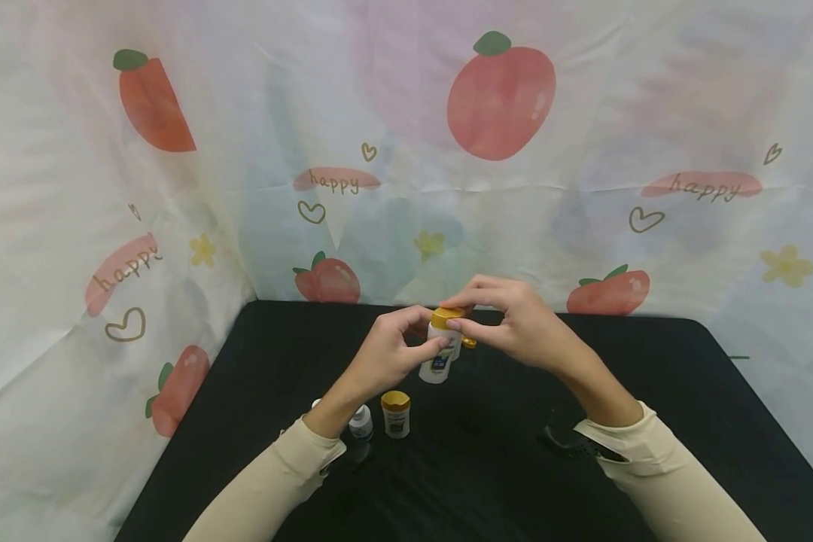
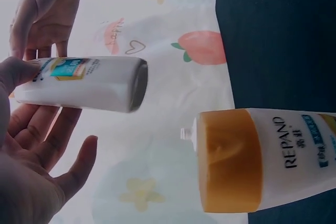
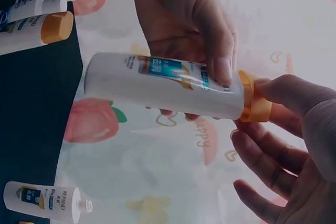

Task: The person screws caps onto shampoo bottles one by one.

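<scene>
My left hand (image 1: pixel 391 348) grips a white bottle (image 1: pixel 436 367) with a blue and yellow label, held up over the table and slightly tilted. On its yellow cap (image 3: pixel 256 98), the thumb and fingers of my right hand (image 1: pixel 518 322) pinch from the side and top. The cap sits at the bottle's neck; a narrow gap shows at its lower edge in the right wrist view. Behind the held bottle stands a similar white bottle (image 3: pixel 44 202) with a bare neck, mostly hidden in the head view. A loose yellow cap (image 1: pixel 470 343) lies beside it.
Another white bottle with a yellow cap (image 1: pixel 396 414) stands on the black table (image 1: pixel 488 467), near my left forearm. Small white bottles (image 1: pixel 361 423) stand left of it, partly behind that arm. A printed cloth (image 1: pixel 406 113) hangs at the back and left.
</scene>
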### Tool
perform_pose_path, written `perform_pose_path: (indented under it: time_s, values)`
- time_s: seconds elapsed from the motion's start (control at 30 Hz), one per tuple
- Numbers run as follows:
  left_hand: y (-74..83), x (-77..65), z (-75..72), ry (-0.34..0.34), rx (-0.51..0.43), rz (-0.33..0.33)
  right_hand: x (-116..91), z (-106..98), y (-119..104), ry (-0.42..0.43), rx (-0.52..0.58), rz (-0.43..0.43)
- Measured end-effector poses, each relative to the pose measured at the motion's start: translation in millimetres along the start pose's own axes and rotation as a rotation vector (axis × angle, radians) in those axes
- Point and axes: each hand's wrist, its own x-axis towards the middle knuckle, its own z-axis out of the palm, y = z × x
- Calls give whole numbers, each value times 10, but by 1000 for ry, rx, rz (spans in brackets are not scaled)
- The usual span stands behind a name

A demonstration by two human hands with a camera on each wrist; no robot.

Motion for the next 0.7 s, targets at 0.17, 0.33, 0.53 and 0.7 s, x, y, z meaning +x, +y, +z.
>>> perform_pose_path:
  time_s: [0.17,0.33,0.53,0.7]
  values:
    - [13,14,7,21,26,1,0,3,-6,3,-15,4]
    - [79,37,19,38,-20,-31,5,-2,-8,10,20,10]
    - [48,45,17,30,-52,-74,14,14,5,35,29,10]
    - [-9,52,12,38,-63,-99,6,24,18,41,28,21]
